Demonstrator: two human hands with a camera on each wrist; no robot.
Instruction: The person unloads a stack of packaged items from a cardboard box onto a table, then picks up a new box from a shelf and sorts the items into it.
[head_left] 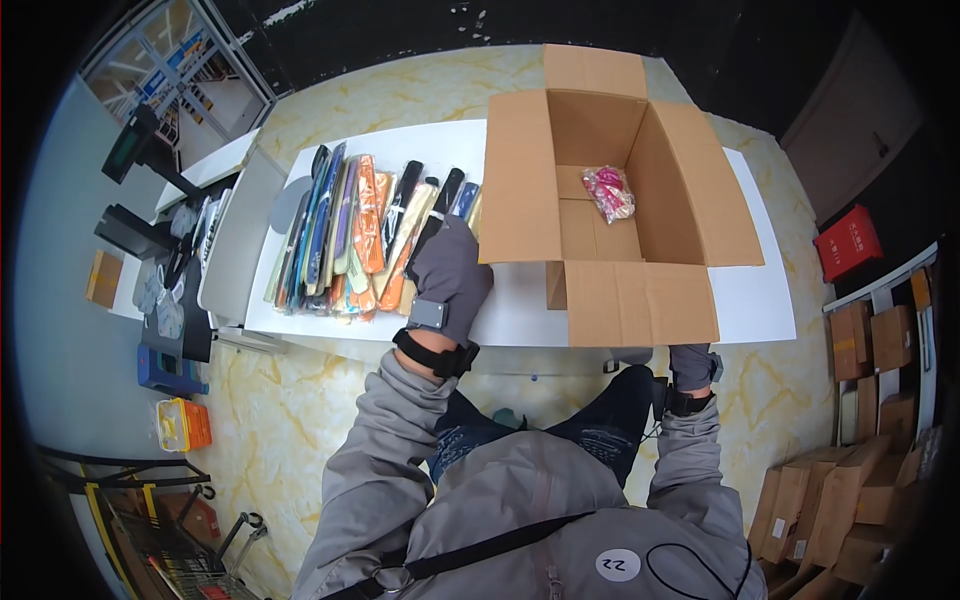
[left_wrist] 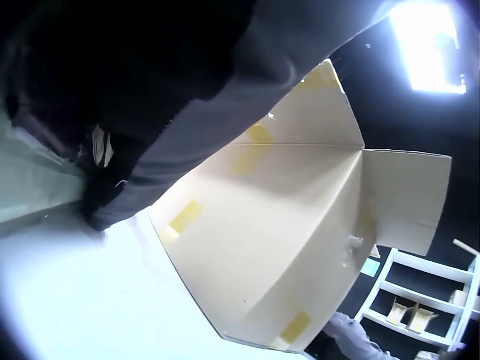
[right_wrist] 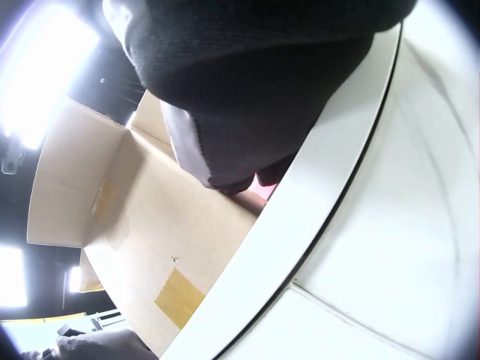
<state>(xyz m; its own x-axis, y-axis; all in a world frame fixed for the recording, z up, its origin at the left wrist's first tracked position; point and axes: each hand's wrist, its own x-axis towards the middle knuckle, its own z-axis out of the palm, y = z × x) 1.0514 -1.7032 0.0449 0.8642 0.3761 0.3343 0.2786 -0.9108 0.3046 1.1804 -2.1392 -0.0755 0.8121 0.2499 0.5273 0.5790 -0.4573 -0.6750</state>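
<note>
My left hand (head_left: 450,270), in a dark grey glove, reaches onto the right end of a row of slim plastic-wrapped packets (head_left: 367,215). Its fingertips overlap a black packet (head_left: 448,190); whether they grip it I cannot tell. My right hand (head_left: 690,366), also gloved, is low at the table's front edge, its fingers hidden under a flap in the head view. In the right wrist view its fingers (right_wrist: 232,180) are beside the box wall, with a bit of pink showing by the fingertips. The open cardboard box (head_left: 685,185) holds a pink, clear-wrapped packet (head_left: 609,194).
The box stands on the right part of a white table (head_left: 520,315), flaps spread outward. A monitor and a side desk are at left, with a shopping cart (head_left: 190,555) below. Cardboard boxes (head_left: 820,500) and a red box (head_left: 848,243) line the right side.
</note>
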